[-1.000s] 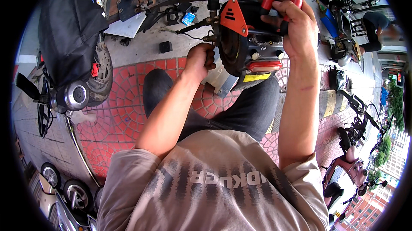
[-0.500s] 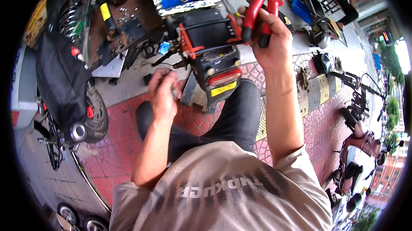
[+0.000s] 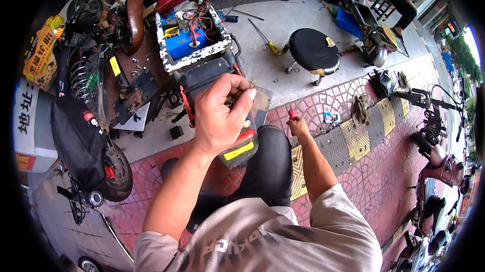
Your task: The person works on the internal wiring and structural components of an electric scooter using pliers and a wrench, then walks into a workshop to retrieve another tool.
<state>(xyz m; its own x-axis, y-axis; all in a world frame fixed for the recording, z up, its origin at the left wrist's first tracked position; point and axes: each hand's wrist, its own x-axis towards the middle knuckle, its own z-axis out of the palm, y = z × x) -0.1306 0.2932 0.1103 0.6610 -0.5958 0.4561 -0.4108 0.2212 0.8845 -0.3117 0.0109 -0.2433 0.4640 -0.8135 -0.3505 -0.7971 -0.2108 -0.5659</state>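
Standing toward nine o'clock is a black-covered two-wheeler [image 3: 78, 130]. Near centre, a black vehicle tail [image 3: 199, 75] lies partly behind the left hand, its yellow strip [image 3: 239, 150] toward six. At eleven sits a speckled white box [image 3: 199, 57]; between one and two, a round black stool [image 3: 314, 49]. The left hand [image 3: 222, 112] has curled fingers; whether they pinch anything or touch the tail, I cannot tell. Well apart at three, the right hand [image 3: 298, 125] is closed. A yellow-handled screwdriver [image 3: 274, 48] lies at one; smallest, a red tool [image 3: 291, 114] pokes from the right fist.
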